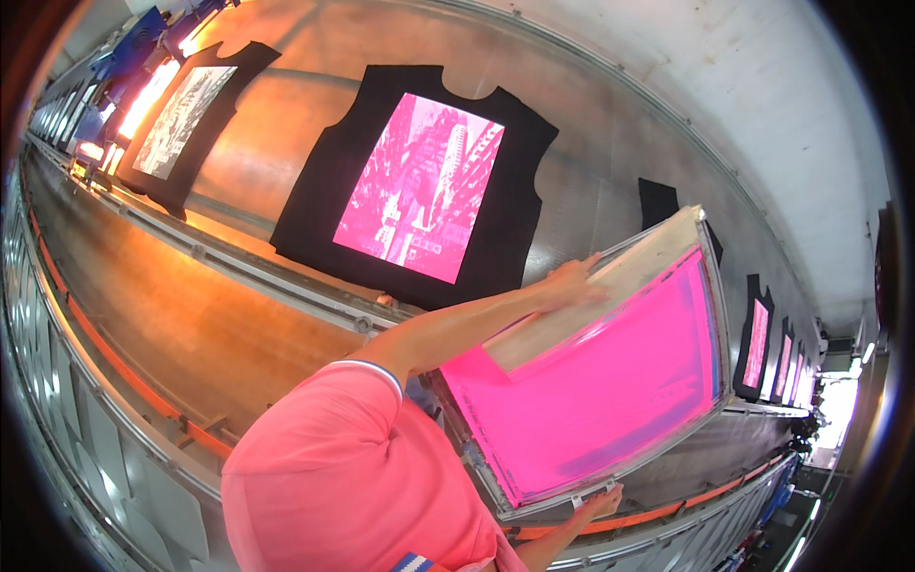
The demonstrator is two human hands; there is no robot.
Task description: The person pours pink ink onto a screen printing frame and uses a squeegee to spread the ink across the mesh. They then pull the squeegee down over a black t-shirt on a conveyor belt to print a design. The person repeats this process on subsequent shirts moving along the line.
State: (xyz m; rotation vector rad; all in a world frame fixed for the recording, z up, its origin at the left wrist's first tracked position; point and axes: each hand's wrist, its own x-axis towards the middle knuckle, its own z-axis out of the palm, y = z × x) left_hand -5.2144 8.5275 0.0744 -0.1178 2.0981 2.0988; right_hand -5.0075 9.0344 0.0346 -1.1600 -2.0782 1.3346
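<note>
A large screen-printing frame (729, 334), coated with bright pink ink (600, 400), tilts in front of me above the long table. A broad, pale wooden squeegee (624, 291) lies along its far side, over the ink. My left hand (570, 286) is closed at the squeegee's upper edge; its fingertips are partly hidden. On the near edge of the frame, my right hand (603, 500) is closed round a small metal bracket (581, 500). Left of the frame, a black shirt panel (315, 205) with a pink-and-white print (419, 186) lies flat.
Another black panel (229, 110) with a grey print lies farther left, near a glowing orange heater (148, 100). More printed black panels (756, 334) line the table at right. A metal rail (276, 279) runs along the near edge, and an orange rail (124, 357) lies below.
</note>
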